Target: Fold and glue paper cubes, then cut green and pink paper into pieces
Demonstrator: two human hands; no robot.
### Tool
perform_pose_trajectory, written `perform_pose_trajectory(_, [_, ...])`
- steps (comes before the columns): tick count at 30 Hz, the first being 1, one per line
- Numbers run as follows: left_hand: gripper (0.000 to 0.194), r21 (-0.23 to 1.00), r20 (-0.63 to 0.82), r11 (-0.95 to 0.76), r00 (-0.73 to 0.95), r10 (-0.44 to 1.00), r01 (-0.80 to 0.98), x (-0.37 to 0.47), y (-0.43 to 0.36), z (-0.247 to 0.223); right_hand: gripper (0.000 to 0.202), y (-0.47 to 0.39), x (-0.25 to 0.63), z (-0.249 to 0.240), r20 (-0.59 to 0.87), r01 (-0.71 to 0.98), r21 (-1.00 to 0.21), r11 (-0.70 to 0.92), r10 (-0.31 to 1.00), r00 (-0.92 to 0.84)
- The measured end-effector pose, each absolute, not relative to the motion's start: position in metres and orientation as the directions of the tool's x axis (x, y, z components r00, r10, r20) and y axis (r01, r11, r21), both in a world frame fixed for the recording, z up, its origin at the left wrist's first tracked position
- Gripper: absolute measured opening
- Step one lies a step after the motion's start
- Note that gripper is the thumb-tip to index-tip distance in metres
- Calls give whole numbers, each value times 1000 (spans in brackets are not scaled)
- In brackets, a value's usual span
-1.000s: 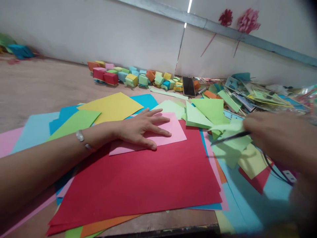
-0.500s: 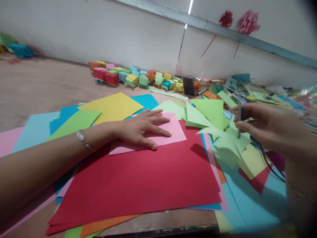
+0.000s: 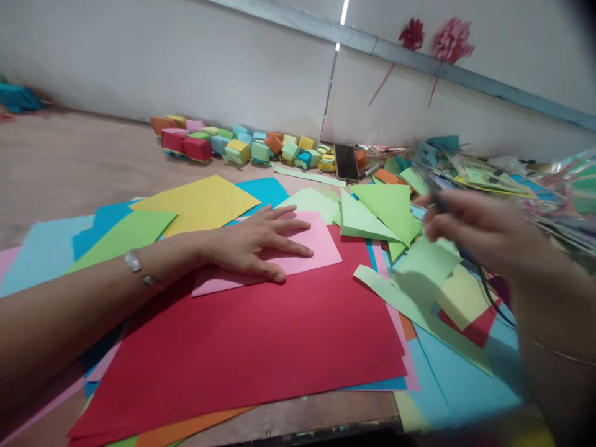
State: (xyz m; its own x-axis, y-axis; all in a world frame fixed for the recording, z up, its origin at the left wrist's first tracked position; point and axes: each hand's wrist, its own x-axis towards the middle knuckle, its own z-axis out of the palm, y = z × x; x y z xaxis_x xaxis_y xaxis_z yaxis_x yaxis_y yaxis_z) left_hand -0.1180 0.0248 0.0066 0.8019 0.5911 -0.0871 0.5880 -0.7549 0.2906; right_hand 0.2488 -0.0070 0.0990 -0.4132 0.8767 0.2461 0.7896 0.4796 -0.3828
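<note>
My left hand (image 3: pixel 261 243) lies flat with fingers spread on a pink sheet of paper (image 3: pixel 321 245). That sheet rests on a large red sheet (image 3: pixel 242 354). My right hand (image 3: pixel 484 230) is raised over the paper pile on the right, its fingers closed on a slim dark tool with a greyish tip (image 3: pixel 433 189). Motion smears the tool, so I cannot tell its exact kind. Below that hand, a pale green paper strip (image 3: pixel 419 320) curls across the edge of the red sheet and over light blue paper (image 3: pixel 484 372).
Yellow (image 3: pixel 200 202), blue and green sheets lie beyond my left hand. Several small folded paper boxes (image 3: pixel 237 151) line the wall beside a phone (image 3: pixel 347 162). Paper scraps (image 3: pixel 484 177) heap up at the back right. Two paper flowers (image 3: pixel 452 41) hang on the wall rail.
The pale green strip, blurred under my right hand before, now lies across the paper. My right hand has shifted left and up, tilting the tool. The view has turned slightly right; my left hand stays put.
</note>
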Motion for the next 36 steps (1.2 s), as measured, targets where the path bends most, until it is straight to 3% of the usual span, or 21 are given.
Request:
perform_pose_trajectory(2, [66,281,-73,-764,807,586,580,-120,26,4,18,-10,224,80,106,731,-401,552,821,-561])
perform_pose_trajectory(4, [71,268,-47,-774,811,584,573,-122,28,1,16,-10,208,65,14,728,-409,550,801,-598])
perform_pose_trajectory(7, [94,270,-15,-747,778,628,608,-123,27,-1,14,-4,205,56,0,766,-384,516,829,-559])
perform_pose_trajectory(11, [120,273,-82,-645,685,724,714,-121,24,1,15,4,214,54,3,811,-337,478,862,-507])
perform_pose_trajectory(14, [123,276,-86,-626,667,740,729,-121,24,1,17,5,217,53,34,803,-333,494,858,-513])
perform_pose_trajectory(20, [129,372,143,-696,703,697,614,-126,28,-8,33,2,219,51,80,806,-339,486,868,-490])
perform_pose_trajectory(24, [128,418,224,-698,679,700,582,-124,25,-9,31,-2,218,50,103,794,-342,503,860,-500])
perform_pose_trajectory(31, [127,390,394,-744,632,667,542,-122,21,-7,29,-8,213,45,201,755,-309,578,816,-542])
perform_pose_trajectory(36, [130,323,439,-745,605,664,584,-123,19,-6,27,-5,210,39,253,679,-356,642,766,-591])
